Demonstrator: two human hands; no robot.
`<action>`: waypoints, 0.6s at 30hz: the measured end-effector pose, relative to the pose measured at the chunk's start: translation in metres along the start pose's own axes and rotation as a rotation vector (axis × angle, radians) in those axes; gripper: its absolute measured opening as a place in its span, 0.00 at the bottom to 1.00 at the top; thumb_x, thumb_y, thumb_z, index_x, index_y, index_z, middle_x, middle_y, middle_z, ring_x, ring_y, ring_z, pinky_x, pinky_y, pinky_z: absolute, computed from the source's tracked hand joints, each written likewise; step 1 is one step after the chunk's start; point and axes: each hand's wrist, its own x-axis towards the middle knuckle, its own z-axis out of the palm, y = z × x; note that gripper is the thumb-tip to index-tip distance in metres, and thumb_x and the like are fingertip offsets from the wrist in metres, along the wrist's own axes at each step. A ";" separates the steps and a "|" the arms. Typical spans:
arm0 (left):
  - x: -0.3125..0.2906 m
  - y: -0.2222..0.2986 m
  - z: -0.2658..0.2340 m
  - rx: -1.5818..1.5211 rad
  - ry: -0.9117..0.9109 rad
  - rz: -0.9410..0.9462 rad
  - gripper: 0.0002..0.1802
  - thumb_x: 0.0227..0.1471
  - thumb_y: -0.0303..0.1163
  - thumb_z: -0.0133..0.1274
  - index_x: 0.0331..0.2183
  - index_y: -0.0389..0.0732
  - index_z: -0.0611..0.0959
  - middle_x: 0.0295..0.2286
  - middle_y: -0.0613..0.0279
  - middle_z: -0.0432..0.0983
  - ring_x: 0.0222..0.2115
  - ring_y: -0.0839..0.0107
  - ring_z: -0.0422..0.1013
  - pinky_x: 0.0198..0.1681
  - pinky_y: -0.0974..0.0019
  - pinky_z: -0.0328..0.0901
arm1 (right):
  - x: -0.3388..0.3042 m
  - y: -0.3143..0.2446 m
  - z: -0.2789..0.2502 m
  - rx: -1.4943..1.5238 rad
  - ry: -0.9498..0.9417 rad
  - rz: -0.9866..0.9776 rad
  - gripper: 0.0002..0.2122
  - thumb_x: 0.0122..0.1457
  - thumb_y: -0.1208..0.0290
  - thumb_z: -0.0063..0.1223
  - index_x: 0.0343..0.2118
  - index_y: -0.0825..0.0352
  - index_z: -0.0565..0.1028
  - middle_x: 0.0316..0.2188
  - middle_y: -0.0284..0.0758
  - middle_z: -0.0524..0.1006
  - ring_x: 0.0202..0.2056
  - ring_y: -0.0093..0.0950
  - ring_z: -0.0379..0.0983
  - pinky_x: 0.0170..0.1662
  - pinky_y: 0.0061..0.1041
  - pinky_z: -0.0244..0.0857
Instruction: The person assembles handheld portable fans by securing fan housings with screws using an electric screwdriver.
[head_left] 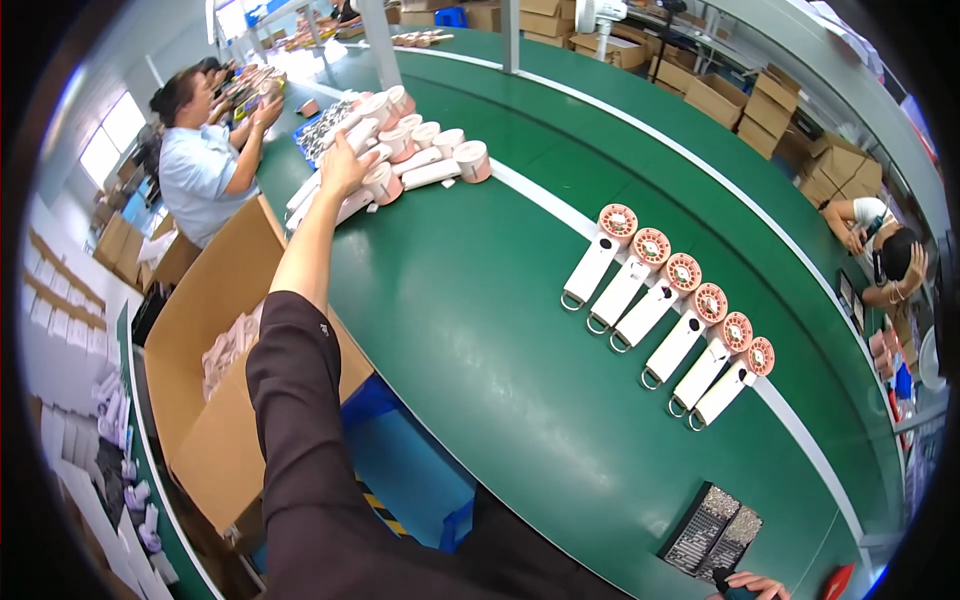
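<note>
My left hand reaches out at the far left to a pile of white-and-pink handheld fan parts. Its thumb stands apart from the fingers, which touch the pile's near side; no firm hold shows. At the bottom right, partly cut off by the picture's edge, my right hand is closed around a dark tool that looks like a power screwdriver. The tool's black tip is beside a black two-part tray of small metal screws. Several white handheld fans with pink round heads lie in a slanting row, mid-right.
A blue tray of small metal parts is behind the pile. On my left stands an open carton with pink parts inside. The green table curves around me. One co-worker sits far left, another far right.
</note>
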 end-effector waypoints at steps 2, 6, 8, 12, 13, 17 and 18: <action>0.007 0.004 0.006 0.133 -0.039 -0.024 0.46 0.43 0.50 0.62 0.52 0.27 0.64 0.48 0.36 0.67 0.51 0.43 0.63 0.54 0.49 0.58 | -0.008 0.000 -0.004 -0.056 -0.032 0.020 0.10 0.58 0.69 0.42 0.21 0.66 0.63 0.14 0.35 0.61 0.10 0.27 0.58 0.14 0.26 0.58; 0.019 -0.003 0.021 0.284 -0.117 -0.060 0.39 0.49 0.54 0.55 0.46 0.24 0.74 0.49 0.32 0.64 0.53 0.42 0.61 0.55 0.50 0.58 | -0.022 -0.009 0.001 -0.140 -0.077 -0.090 0.12 0.59 0.69 0.40 0.20 0.67 0.62 0.14 0.36 0.61 0.11 0.29 0.60 0.15 0.28 0.60; 0.020 -0.007 0.024 0.197 -0.086 0.007 0.38 0.50 0.53 0.53 0.42 0.21 0.75 0.44 0.30 0.69 0.47 0.40 0.67 0.52 0.50 0.62 | -0.028 -0.013 0.002 -0.124 -0.056 -0.083 0.09 0.59 0.71 0.41 0.23 0.68 0.62 0.14 0.37 0.62 0.10 0.31 0.60 0.15 0.28 0.60; 0.015 -0.011 0.027 0.089 -0.093 0.078 0.35 0.49 0.49 0.53 0.43 0.23 0.69 0.38 0.30 0.73 0.43 0.38 0.69 0.51 0.47 0.61 | -0.034 -0.017 0.011 -0.127 -0.101 -0.131 0.08 0.58 0.74 0.43 0.24 0.69 0.63 0.14 0.37 0.62 0.10 0.31 0.60 0.14 0.29 0.60; 0.013 -0.006 0.023 0.092 -0.100 0.084 0.35 0.48 0.48 0.55 0.43 0.24 0.68 0.38 0.30 0.73 0.43 0.38 0.68 0.50 0.47 0.61 | -0.036 -0.017 0.013 -0.136 -0.110 -0.108 0.09 0.59 0.74 0.42 0.22 0.68 0.62 0.14 0.37 0.62 0.11 0.32 0.61 0.16 0.29 0.60; 0.001 0.009 0.014 0.183 -0.014 0.096 0.35 0.41 0.40 0.63 0.43 0.28 0.66 0.38 0.33 0.73 0.43 0.38 0.68 0.48 0.47 0.63 | -0.041 -0.008 -0.001 -0.150 -0.111 0.032 0.12 0.60 0.69 0.40 0.21 0.67 0.63 0.14 0.38 0.63 0.14 0.32 0.64 0.21 0.29 0.62; 0.004 0.002 0.003 0.179 -0.005 0.100 0.33 0.41 0.39 0.63 0.43 0.29 0.67 0.38 0.33 0.73 0.43 0.39 0.68 0.48 0.48 0.63 | -0.041 -0.008 -0.005 -0.152 -0.143 0.043 0.13 0.60 0.67 0.39 0.21 0.67 0.62 0.15 0.38 0.64 0.15 0.32 0.64 0.23 0.30 0.62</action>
